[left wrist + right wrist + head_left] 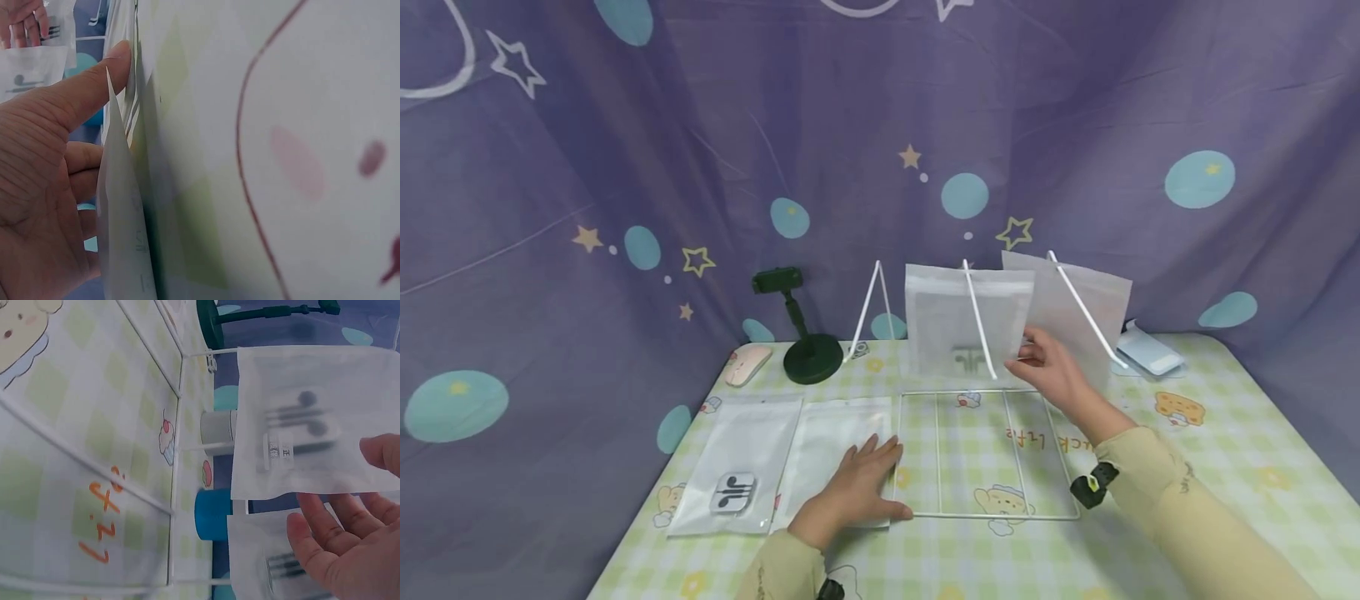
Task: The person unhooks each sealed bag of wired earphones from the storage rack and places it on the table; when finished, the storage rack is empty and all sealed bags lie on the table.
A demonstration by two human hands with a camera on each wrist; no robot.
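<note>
A white wire rack point(977, 517) with slanted uprights stands on the table. Between its uprights are a frosted zip bag point(936, 325) with earphones inside and another frosted bag point(1097, 292) to the right. My right hand point(1052, 375) pinches the first bag's right edge; in the right wrist view the thumb point(382, 453) lies over its front, with some fingertips hidden behind. My left hand point(857, 487) lies with spread fingers on a flat frosted bag point(838, 421), its thumb by the rack's front left corner. Left of that is a bag with cased earphones point(732, 493).
A pink mouse point(748, 365) and a dark green phone stand point(812, 358) are at the back left. At the back right lies a light blue packet point(1150, 350). A white cylinder point(217, 432) and a blue cylinder point(212, 514) stand behind the rack. A purple curtain point(850, 125) closes off the back.
</note>
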